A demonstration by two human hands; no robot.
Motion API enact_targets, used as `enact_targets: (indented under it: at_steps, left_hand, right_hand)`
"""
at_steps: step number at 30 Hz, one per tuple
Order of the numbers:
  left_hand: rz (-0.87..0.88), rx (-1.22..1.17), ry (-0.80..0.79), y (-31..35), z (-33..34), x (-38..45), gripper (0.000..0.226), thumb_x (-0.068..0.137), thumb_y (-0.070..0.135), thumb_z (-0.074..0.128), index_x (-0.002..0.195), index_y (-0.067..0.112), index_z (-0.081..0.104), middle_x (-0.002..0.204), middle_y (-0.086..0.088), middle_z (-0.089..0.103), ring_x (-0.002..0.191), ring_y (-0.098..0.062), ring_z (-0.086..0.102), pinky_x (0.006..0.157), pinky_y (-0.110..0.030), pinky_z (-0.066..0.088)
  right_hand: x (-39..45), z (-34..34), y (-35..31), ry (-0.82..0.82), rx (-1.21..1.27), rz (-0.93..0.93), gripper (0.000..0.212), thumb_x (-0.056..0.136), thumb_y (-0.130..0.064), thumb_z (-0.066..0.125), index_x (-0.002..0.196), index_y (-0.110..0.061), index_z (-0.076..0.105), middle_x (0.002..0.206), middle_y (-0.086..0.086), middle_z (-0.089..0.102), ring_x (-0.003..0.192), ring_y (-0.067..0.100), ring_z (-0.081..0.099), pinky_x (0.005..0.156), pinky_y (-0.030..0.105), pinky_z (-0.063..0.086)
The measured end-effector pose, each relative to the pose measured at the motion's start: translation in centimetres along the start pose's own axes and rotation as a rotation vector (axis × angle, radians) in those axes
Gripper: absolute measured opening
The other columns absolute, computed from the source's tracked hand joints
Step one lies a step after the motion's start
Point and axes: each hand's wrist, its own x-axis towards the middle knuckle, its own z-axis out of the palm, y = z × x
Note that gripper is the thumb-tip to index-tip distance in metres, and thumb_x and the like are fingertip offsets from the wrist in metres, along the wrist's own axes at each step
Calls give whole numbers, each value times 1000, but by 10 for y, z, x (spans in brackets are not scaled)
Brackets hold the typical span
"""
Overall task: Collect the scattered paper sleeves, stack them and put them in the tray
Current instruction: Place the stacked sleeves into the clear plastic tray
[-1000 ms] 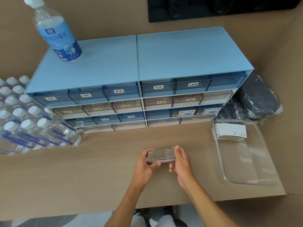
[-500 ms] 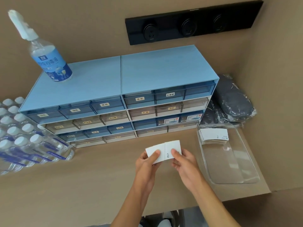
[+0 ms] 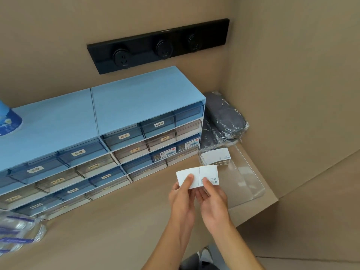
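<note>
A stack of white paper sleeves (image 3: 202,173) is held above the table, flat face toward me, by both hands. My left hand (image 3: 182,193) pinches its left part with the thumb on top. My right hand (image 3: 213,197) grips its right lower edge. To the right lies a clear plastic tray (image 3: 247,182) near the table's right edge. Another stack of white sleeves (image 3: 215,156) rests in the tray's far end.
A blue drawer cabinet (image 3: 120,137) with labelled drawers stands along the back wall. Dark wrapped items (image 3: 224,117) sit behind the tray in the corner. Packed water bottles (image 3: 17,232) lie at the left. A spray bottle (image 3: 8,121) stands on the cabinet.
The stack was held edge-on a second ago; both hands have turned it flat face up and carried it right toward the tray. The view has swung right.
</note>
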Motion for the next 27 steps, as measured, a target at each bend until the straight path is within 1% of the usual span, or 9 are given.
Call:
enact_targets:
  at_steps: [5,10,12,15,17,19,21,23,27]
  left_hand:
    - [-85,36,-22,-26,43,-2,34,83,3,74,115,-2,64,93,-17,76,71,-20,73,57,-24,58]
    - [-125,60,83,-70,86,0,28,83,-1,74,110,-3,68,93,-17,78,61,-16,75,48,-20,56]
    - [-140,46,134,-85,102,4,29,82,-3,74,111,-5,69,94,-19,77,59,-17,74,46,-20,55]
    - [-168,2,231,-98,120,15,31,81,-5,75,111,-8,67,92,-21,75,52,-20,73,42,-23,55]
    - [-190,3,305,-104,127,21,33,80,0,78,109,-11,66,90,-23,74,55,-24,71,42,-25,55]
    - [-193,4,368,-107,131,29,36,79,3,80,107,-14,65,89,-25,73,63,-29,69,47,-30,57]
    - [-176,7,405,-110,134,38,33,79,3,80,103,-15,66,95,-28,74,74,-36,72,63,-41,62]
    - [-169,16,433,-112,138,45,31,79,4,80,101,-14,67,98,-30,73,87,-42,73,79,-54,60]
    - [-194,35,505,-114,138,60,29,80,6,79,99,-13,69,97,-28,74,90,-41,73,85,-55,58]
  right_hand:
    - [15,-25,-31,115,43,-53,24,87,-10,68,110,-5,70,100,16,76,86,23,73,79,34,53]
    - [47,-54,-71,232,-25,-14,26,85,-4,69,110,4,66,101,22,75,86,30,73,73,35,57]
    - [62,-68,-85,260,-77,28,32,85,-2,70,114,7,61,106,26,72,91,37,71,77,40,57]
    - [84,-81,-97,278,-127,98,34,85,1,69,117,8,58,110,30,70,102,46,68,92,53,54]
    - [96,-85,-100,283,-164,136,29,84,0,71,111,5,62,106,30,71,96,45,71,92,57,54]
    - [107,-86,-99,288,-191,161,24,83,0,72,106,3,64,102,29,72,90,44,72,89,59,55]
    - [117,-84,-96,296,-227,185,26,83,-1,72,107,4,63,102,30,72,91,45,71,88,62,54]
    - [125,-82,-93,322,-279,197,31,82,-4,74,107,8,62,99,31,71,87,45,71,86,62,55]
    - [136,-84,-87,362,-304,239,30,81,-1,74,106,11,61,100,36,69,87,47,70,84,64,54]
